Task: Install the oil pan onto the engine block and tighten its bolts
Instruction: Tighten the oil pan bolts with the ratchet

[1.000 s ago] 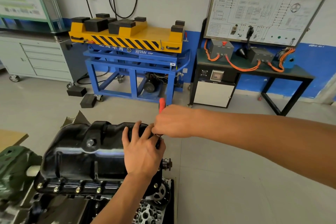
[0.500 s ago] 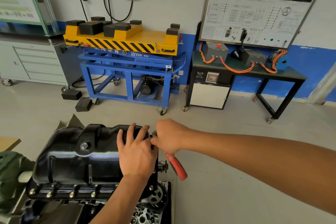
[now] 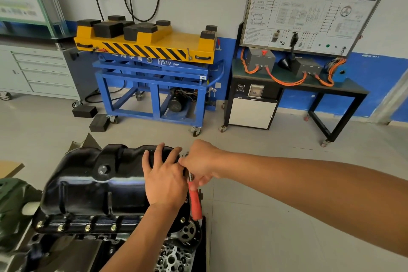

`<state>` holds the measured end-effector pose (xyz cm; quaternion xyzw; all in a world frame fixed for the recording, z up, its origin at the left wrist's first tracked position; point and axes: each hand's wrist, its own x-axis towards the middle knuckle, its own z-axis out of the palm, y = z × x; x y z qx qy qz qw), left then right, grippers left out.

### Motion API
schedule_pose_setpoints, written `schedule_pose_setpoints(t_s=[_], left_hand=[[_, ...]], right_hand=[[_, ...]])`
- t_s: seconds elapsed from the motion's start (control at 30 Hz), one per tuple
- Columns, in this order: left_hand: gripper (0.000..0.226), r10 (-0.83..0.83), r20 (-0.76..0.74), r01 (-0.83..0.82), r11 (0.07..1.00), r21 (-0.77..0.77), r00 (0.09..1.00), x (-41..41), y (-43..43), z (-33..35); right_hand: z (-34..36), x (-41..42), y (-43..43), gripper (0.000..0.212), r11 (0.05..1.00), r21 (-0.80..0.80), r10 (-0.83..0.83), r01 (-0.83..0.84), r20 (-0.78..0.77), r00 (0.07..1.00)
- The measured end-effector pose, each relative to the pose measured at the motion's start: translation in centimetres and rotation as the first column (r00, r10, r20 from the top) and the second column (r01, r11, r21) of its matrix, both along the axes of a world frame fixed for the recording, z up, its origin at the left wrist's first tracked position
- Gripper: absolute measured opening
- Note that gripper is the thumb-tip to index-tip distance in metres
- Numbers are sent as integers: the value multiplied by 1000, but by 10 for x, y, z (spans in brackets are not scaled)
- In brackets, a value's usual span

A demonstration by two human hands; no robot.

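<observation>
— On the engine block (image 3: pixel 172 256), where's the oil pan (image 3: pixel 92 183)?
— Inverted atop it, bolts (image 3: pixel 87 227) along its flange; the left hand (image 3: pixel 164 181) rests open on it, and the right hand (image 3: pixel 201 161) grips the red-handled ratchet (image 3: pixel 194 203).

This is an automotive training workshop. At twelve o'clock stands a blue wheeled lift table (image 3: pixel 152 86) with a yellow hazard-striped top. At two o'clock, a wiring-diagram teaching board (image 3: pixel 309 11) hangs over a bench (image 3: pixel 353 88) strung with orange cables (image 3: pixel 284 81). A grey drawer cabinet (image 3: pixel 44 73) sits at ten, and an engine block (image 3: pixel 174 258) under a black oil pan (image 3: pixel 88 183) at seven.
</observation>
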<state>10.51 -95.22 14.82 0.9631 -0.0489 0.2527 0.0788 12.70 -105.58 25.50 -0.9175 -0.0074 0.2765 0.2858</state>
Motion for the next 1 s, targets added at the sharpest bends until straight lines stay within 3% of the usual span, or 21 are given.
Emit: schedule_pose_setpoints(t_s=[0.13,0.2,0.27,0.33,0.43,0.67,0.9,1.0], left_hand=[[13,1,29,0,999,-43,1000,1,-1,-2],[12,3,23,-2,999,-38,1000,2,-1,-3],[11,3,27,-2,999,-34,1000,3,-1,-5],[11,1,42,1,999,-38,999,4,0,-6],[16,6,46,-4,999,-35,999,5,0,-7],[20,14,52,-13,1000,-21,999,8,0,-10],[14,3,98,-1,1000,-27,995,10,0,-13],[16,11,100,-9,1000,-23,995,10,0,-13]], right_hand=[[8,6,-4,24,940,-256,279,-226,193,941],[17,4,-5,16,819,-420,480,-390,130,868],[24,3,-8,23,618,-588,674,-522,53,737],[30,6,-9,15,556,-640,734,-531,78,675],[26,15,-8,29,470,-696,787,-543,53,614],[26,16,-5,32,322,-822,886,-470,87,455],[28,22,-8,19,166,-869,957,-465,28,290],[28,22,-10,18,167,-875,953,-453,25,303]])
